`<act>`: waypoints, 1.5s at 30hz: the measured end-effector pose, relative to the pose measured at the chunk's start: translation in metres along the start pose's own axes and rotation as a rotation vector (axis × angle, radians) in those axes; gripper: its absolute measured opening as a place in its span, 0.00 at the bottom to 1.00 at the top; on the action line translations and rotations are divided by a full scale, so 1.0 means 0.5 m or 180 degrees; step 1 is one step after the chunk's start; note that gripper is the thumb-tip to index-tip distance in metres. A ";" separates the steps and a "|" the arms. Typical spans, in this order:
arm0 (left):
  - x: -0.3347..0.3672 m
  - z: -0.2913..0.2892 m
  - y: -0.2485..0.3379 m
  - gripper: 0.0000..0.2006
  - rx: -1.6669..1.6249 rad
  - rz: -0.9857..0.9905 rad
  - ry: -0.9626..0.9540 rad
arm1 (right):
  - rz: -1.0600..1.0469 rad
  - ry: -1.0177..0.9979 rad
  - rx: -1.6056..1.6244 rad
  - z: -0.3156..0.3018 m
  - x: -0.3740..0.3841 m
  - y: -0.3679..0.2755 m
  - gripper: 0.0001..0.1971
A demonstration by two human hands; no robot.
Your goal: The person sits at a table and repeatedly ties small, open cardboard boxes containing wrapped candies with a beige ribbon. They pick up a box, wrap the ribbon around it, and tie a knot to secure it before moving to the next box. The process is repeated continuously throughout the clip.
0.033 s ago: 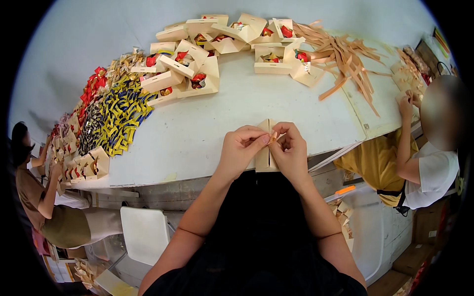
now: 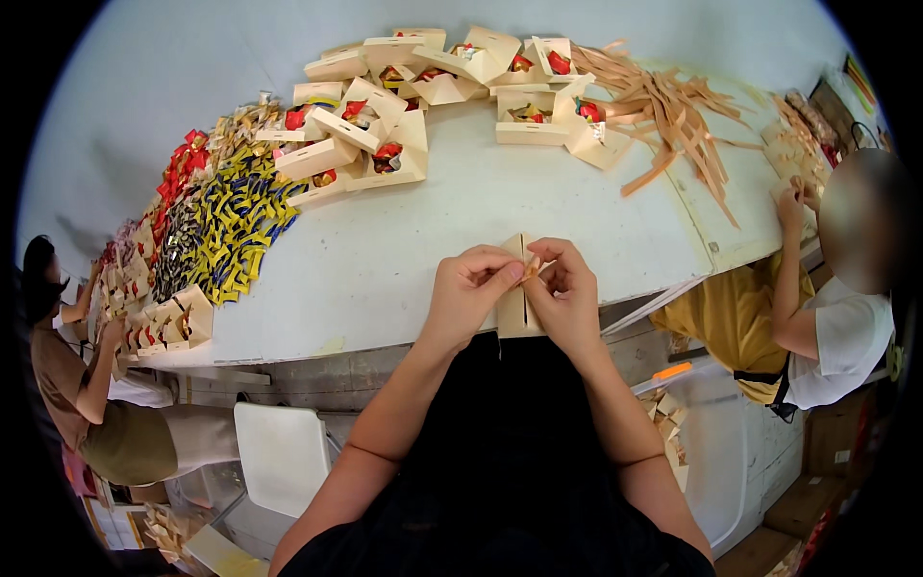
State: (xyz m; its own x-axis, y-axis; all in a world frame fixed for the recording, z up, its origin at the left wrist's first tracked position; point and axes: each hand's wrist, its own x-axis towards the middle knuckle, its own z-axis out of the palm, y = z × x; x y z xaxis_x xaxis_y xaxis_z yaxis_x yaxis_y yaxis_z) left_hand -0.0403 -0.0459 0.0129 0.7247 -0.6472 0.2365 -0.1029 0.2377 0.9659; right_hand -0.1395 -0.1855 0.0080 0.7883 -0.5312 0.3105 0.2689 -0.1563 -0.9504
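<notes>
A closed cream cardboard box point(image 2: 519, 322) lies at the table's near edge, with a dark line along its top. My left hand point(image 2: 473, 296) is over its left side, thumb and forefinger pinched on a short bit of peach ribbon point(image 2: 530, 268). From the other side, my right hand point(image 2: 565, 300) pinches the same ribbon, its fingers bent close above the box. The fingertips of both hands almost meet. They hide much of the ribbon and the upper part of the box.
Open cream boxes point(image 2: 396, 179) with wrapped sweets stand along the table's far side. Yellow-and-blue wrapped sweets point(image 2: 240, 226) are heaped at the left. Loose peach ribbons point(image 2: 678, 125) spread at the far right. People work at both sides; a white stool point(image 2: 281, 457) stands lower left.
</notes>
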 end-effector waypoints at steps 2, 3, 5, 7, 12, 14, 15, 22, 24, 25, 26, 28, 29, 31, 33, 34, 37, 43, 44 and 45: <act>-0.002 0.000 -0.019 0.06 -0.0276 -0.0264 0.0133 | 0.0075 -0.0182 0.0272 -0.005 -0.002 0.000 0.06; -0.004 0.002 -0.025 0.06 -0.0412 -0.0398 0.0199 | 0.0145 -0.0327 0.0385 -0.015 -0.003 0.003 0.05; -0.009 0.007 -0.032 0.07 -0.0409 -0.0419 0.0380 | 0.0175 -0.0244 0.0591 -0.022 -0.007 0.023 0.05; -0.008 0.007 -0.045 0.08 -0.0548 -0.0361 0.0597 | 0.0078 0.0185 0.0765 -0.023 -0.011 0.060 0.05; -0.020 -0.005 -0.068 0.09 -0.0570 -0.0380 0.0907 | 0.0153 0.0350 0.0864 -0.037 -0.033 0.048 0.03; -0.032 0.001 -0.064 0.09 -0.0413 -0.0388 0.0663 | 0.0176 0.0255 0.0864 -0.062 -0.044 0.025 0.02; -0.034 -0.007 -0.052 0.10 -0.0298 -0.0377 0.0583 | 0.0097 0.0126 0.0509 -0.091 -0.052 0.007 0.01; 0.014 -0.179 0.018 0.10 0.0529 0.0482 0.1370 | -0.0850 -0.0439 -0.0854 -0.426 -0.182 -0.140 0.12; 0.048 -0.284 0.017 0.10 0.1361 0.1050 0.1791 | -0.1072 -0.0680 -0.0938 -0.507 -0.224 -0.174 0.18; 0.064 -0.320 0.037 0.09 0.1744 0.1237 0.2055 | -0.0975 -0.0661 -0.0914 -0.555 -0.254 -0.178 0.26; 0.082 -0.352 0.063 0.07 0.2136 0.1435 0.2307 | -0.1064 -0.0268 -0.0915 -0.599 -0.288 -0.154 0.27; 0.124 -0.429 0.102 0.08 0.3040 0.1932 0.2279 | -0.1185 0.0154 -0.0882 -0.667 -0.329 -0.126 0.27; 0.157 -0.449 0.120 0.09 0.3386 0.2170 0.2107 | -0.1191 0.0261 -0.0818 -0.672 -0.335 -0.120 0.27; 0.216 -0.474 0.154 0.11 0.4086 0.2640 0.1784 | -0.1236 0.0251 -0.0752 -0.662 -0.328 -0.116 0.26; 0.259 -0.474 0.170 0.11 0.4806 0.2578 0.1311 | -0.1269 0.0057 -0.0733 -0.611 -0.301 -0.131 0.25; 0.278 -0.474 0.177 0.11 0.5158 0.2539 0.1063 | -0.1259 -0.0044 -0.0703 -0.587 -0.288 -0.138 0.25; 0.306 -0.483 0.172 0.13 0.5601 0.2224 0.0706 | -0.1123 -0.0422 -0.0512 -0.548 -0.258 -0.140 0.25; 0.325 -0.472 0.162 0.06 0.5792 0.1475 0.0513 | -0.0976 -0.0058 -0.0210 -0.488 -0.236 -0.149 0.22; 0.323 -0.477 0.162 0.06 0.5841 0.1642 0.0483 | -0.0961 -0.0065 -0.0178 -0.489 -0.235 -0.149 0.22; 0.321 -0.485 0.158 0.06 0.5890 0.1808 0.0456 | -0.0976 -0.0055 -0.0165 -0.489 -0.235 -0.149 0.22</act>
State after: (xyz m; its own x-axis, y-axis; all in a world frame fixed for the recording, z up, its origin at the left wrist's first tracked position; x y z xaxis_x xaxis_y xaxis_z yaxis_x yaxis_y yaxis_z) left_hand 0.2332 0.0444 0.1016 0.3850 -0.7046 0.5960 -0.7174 -0.6348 -0.2871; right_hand -0.3872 -0.3150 0.0376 0.6841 -0.4386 0.5827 0.4674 -0.3497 -0.8120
